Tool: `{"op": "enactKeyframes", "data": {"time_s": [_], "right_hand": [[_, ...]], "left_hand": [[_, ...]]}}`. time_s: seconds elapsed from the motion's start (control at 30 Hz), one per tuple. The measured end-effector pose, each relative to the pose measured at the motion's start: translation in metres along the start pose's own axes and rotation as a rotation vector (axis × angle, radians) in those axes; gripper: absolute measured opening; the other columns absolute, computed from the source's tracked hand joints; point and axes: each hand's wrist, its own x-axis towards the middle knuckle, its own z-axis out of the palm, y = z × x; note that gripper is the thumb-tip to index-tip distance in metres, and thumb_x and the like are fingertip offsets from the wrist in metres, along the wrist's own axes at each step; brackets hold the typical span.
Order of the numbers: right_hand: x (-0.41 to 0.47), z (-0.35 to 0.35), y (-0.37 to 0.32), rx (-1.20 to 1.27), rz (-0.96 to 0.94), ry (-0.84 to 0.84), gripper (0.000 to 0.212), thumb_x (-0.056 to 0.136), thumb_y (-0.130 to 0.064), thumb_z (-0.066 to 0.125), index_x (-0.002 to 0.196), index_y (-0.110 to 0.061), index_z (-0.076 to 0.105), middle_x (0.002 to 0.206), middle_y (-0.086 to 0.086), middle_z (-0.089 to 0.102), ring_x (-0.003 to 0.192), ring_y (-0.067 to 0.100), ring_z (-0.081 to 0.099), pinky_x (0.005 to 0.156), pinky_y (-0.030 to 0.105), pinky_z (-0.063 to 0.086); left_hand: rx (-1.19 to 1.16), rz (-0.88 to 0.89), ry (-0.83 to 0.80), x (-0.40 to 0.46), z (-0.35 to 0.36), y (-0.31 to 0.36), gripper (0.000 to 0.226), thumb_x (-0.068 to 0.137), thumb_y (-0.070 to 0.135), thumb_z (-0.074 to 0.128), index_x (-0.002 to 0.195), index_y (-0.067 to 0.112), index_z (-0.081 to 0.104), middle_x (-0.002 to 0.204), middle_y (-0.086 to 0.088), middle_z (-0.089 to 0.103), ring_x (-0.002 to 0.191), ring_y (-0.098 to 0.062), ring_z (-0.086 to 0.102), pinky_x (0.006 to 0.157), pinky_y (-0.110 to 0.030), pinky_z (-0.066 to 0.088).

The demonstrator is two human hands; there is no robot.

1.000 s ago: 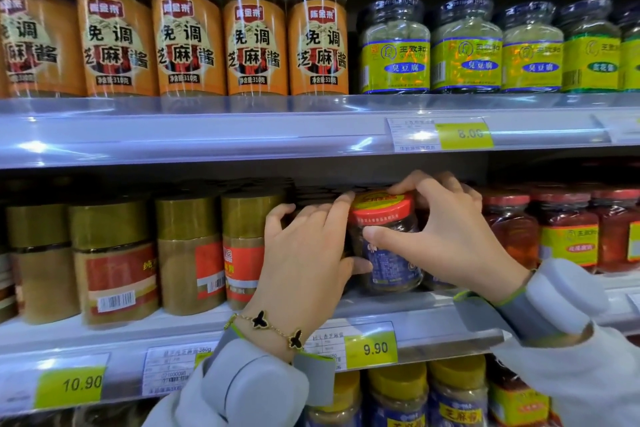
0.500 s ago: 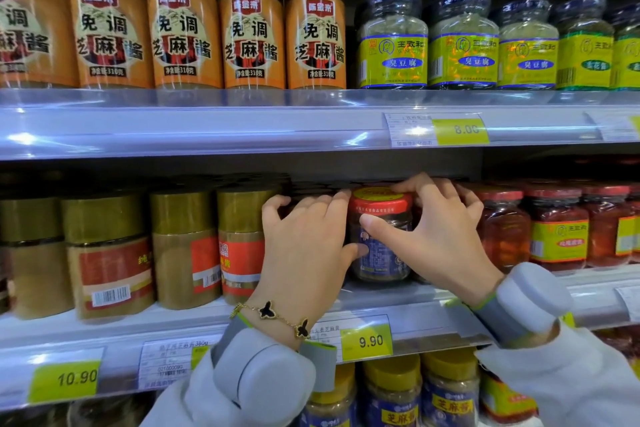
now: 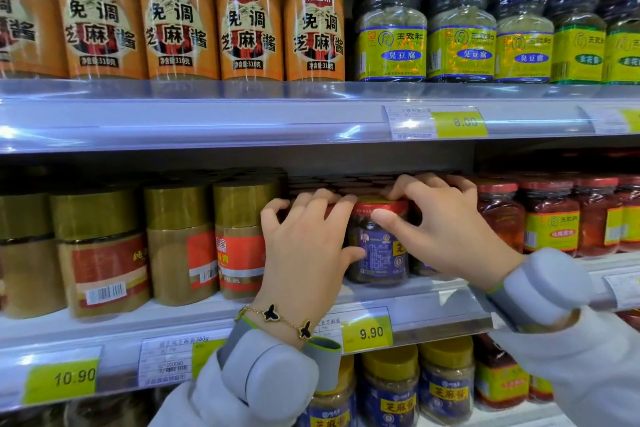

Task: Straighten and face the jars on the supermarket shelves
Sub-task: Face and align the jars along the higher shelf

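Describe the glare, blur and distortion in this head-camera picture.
Head view: wide-angle bend bows the upper shelf strip, which carries bright glare streaks; jars at the far left edge smear softly; deep shadow hides the rows behind the red-lidded jar; both hands, left and right, look sharp.

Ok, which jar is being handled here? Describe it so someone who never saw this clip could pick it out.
Find the middle shelf, above the yellow 9.90 price tag. The jar stands at its front edge, between the left hand and the right hand. Unlike the gold-lidded jars on its left and the red-filled jars on its right, it has a red lid and a dark blue label.
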Motion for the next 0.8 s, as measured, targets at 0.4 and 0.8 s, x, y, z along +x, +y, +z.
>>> {"op": "enactKeyframes", "data": {"time_s": [0.4, 0.8], "right_hand": [[0.006, -0.019, 0.01, -0.006, -0.123, -0.154, 0.028, 0.09, -0.036, 0.05, 0.116, -0.03, 0.058, 0.114, -0.006, 0.063, 0.117, 0.013, 0.05, 0.113, 0.035, 0.008], [0.001, -0.018, 0.005, 0.164, -0.087, -0.041, 0.046, 0.072, -0.057, 0.056, 0.099, -0.022, 0.071, 0.095, -0.002, 0.069, 0.099, 0.015, 0.056, 0.087, 0.034, 0.044]], "left_hand": [[-0.045, -0.005, 0.026, -0.002, 0.003, -0.002, 0.061, 0.064, 0.044, 0.077, 0.116, 0.019, 0.061, 0.111, 0.001, 0.065, 0.107, -0.022, 0.059, 0.091, -0.044, 0.038], [-0.033, 0.017, 0.069, -0.003, 0.007, -0.003, 0.068, 0.058, 0.051, 0.077, 0.116, 0.02, 0.061, 0.107, 0.0, 0.065, 0.104, -0.022, 0.06, 0.088, -0.045, 0.04]]}}
